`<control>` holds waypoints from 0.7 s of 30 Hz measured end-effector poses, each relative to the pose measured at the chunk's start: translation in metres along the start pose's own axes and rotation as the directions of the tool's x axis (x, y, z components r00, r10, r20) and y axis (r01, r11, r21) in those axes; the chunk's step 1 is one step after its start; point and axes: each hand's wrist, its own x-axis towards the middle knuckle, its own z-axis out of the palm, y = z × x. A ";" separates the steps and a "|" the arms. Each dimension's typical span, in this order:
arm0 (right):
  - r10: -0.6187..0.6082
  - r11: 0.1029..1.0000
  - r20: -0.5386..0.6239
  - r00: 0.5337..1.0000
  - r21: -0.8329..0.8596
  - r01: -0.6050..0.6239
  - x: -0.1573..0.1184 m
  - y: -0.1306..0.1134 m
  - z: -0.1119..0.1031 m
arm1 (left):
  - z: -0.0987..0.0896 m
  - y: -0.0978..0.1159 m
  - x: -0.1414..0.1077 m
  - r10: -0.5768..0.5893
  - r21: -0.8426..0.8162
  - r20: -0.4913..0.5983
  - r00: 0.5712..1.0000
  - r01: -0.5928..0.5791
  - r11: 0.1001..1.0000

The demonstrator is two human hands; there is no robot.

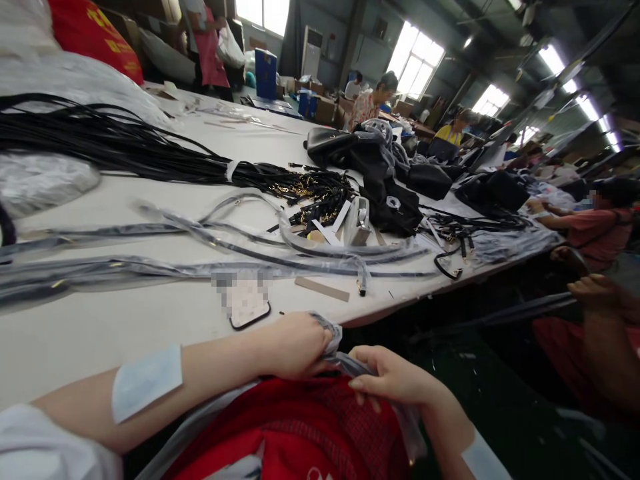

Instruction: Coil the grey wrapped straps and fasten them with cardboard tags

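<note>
My left hand point(299, 343) is closed around a dark strap in clear plastic wrap point(354, 364), just off the table's front edge and above a red apron point(295, 427). To its right, my right hand point(387, 375) grips the same wrapped strap between thumb and fingers. More plastic-wrapped straps point(240, 247) lie along the table in front of me. A phone point(250, 300) with a dark rim rests near my left forearm, beside a flat grey-brown strip point(323, 289). My fingers hide part of the strap.
A large bundle of black straps point(180, 157) with gold clasps point(305, 187) crosses the white table point(175, 340). Black bags point(380, 167) are piled farther back. At the right, a co-worker's hands point(595, 291) are close to the table edge; other people work beyond.
</note>
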 end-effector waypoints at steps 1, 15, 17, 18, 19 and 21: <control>0.009 0.996 -0.045 0.999 -0.084 -0.012 0.000 0.002 -0.002 | 0.002 0.000 -0.001 -0.025 -0.033 0.086 0.996 0.028 0.999; -0.457 0.717 -0.302 0.837 -0.682 0.145 0.013 0.008 0.005 | 0.009 -0.010 -0.006 0.138 -0.774 0.633 0.762 0.619 0.137; -0.398 0.825 -0.296 0.868 -0.530 0.197 0.021 0.012 0.011 | 0.011 -0.009 -0.006 0.136 -0.791 0.609 0.782 0.611 0.027; -0.378 0.873 -0.304 0.874 -0.433 0.226 0.026 0.015 0.017 | 0.013 -0.007 -0.007 0.125 -0.801 0.590 0.798 0.597 -0.034; -0.364 0.909 -0.325 0.873 -0.328 0.258 0.032 0.019 0.024 | 0.015 -0.006 -0.006 0.109 -0.810 0.567 0.816 0.577 -0.102; -0.343 0.939 -0.400 0.850 -0.122 0.322 0.045 0.027 0.042 | 0.021 -0.004 -0.006 0.074 -0.820 0.519 0.851 0.521 -0.237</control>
